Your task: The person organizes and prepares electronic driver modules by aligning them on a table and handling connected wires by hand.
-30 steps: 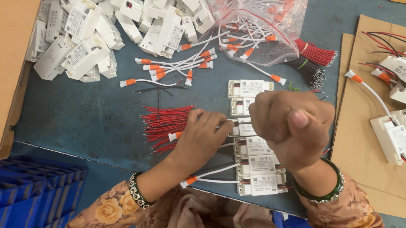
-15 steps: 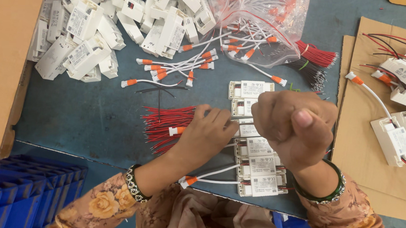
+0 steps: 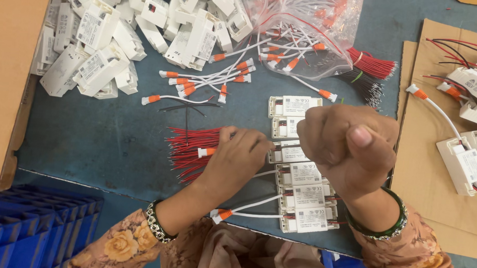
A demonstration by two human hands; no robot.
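Hands meet over a column of small white boxes (image 3: 299, 180) that runs from the middle of the blue table (image 3: 88, 138) down toward 6 o'clock. Left hand (image 3: 236, 159) lies knuckles up, fingers together and curled down on one box in that column; what the fingertips pinch is hidden. A red wire bundle (image 3: 192, 148) fans out at 9 o'clock of this hand, touching it. Right hand (image 3: 350, 147) is raised above the column at 3 o'clock of the left, closed into a fist with the thumb pressed over the fingers; whether it grips anything I cannot tell. White leads with orange tips (image 3: 230, 211) trail from the lower boxes toward 7 o'clock. Loose white casings (image 3: 119, 43) are heaped at 11 o'clock, a clear bag (image 3: 307, 30) of leads sits at 12 o'clock, and more wired boxes rest on cardboard (image 3: 430, 174) at 3 o'clock.
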